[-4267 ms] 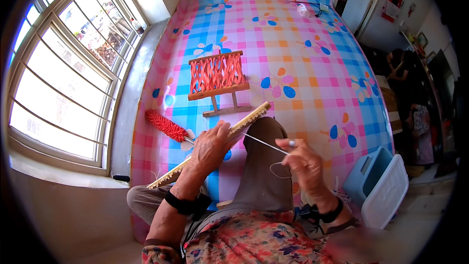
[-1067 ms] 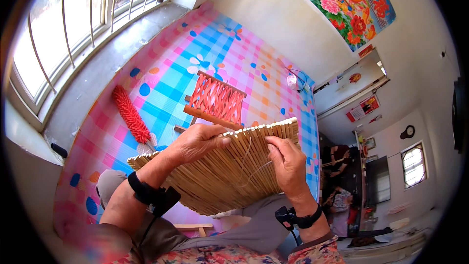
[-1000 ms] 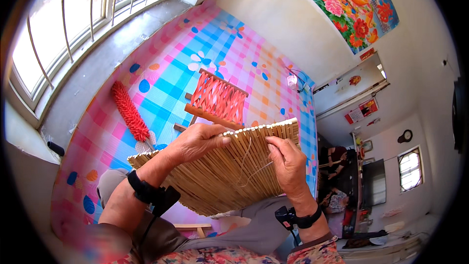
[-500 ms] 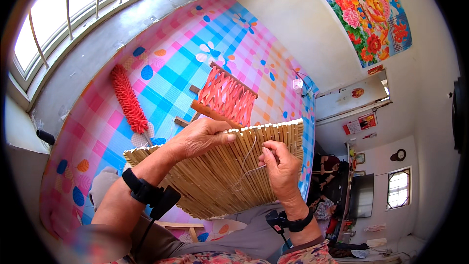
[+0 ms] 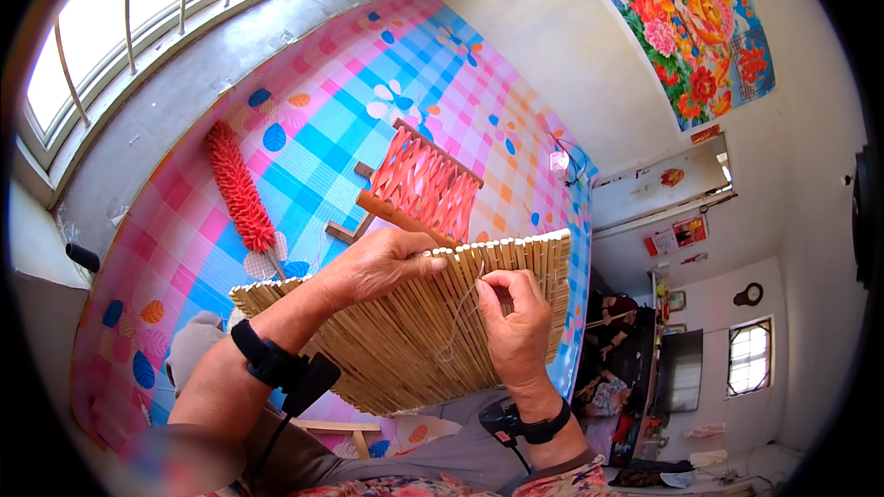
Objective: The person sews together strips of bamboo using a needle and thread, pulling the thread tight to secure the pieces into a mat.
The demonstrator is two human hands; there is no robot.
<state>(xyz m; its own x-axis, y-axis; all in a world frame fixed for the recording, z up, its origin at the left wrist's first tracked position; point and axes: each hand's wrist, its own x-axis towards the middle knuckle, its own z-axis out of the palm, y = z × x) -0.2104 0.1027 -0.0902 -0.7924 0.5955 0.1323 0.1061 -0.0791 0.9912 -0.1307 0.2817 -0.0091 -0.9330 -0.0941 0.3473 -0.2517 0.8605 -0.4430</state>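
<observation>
A flat panel of straw-coloured stalks, laid side by side, rests tilted over my lap. Its pale cut ends form the upper edge. My left hand is closed over that edge, thumb on the near face and the other fingers hidden behind. In front of the panel, right of its middle, my right hand pinches a thin pale thread between thumb and forefinger. The thread hangs in a slack loop across the stalks. Whether a needle is also in the pinch is too small to make out.
Beyond the panel, a small wooden frame laced with red strips lies on the checked pink-and-blue cover. A red fluffy duster lies to its left. A barred window is at far left; people are at right.
My right hand has shifted left across the panel with the thread, close to the stalks below the upper edge. My left hand keeps its hold. The thread's loop hangs slacker.
</observation>
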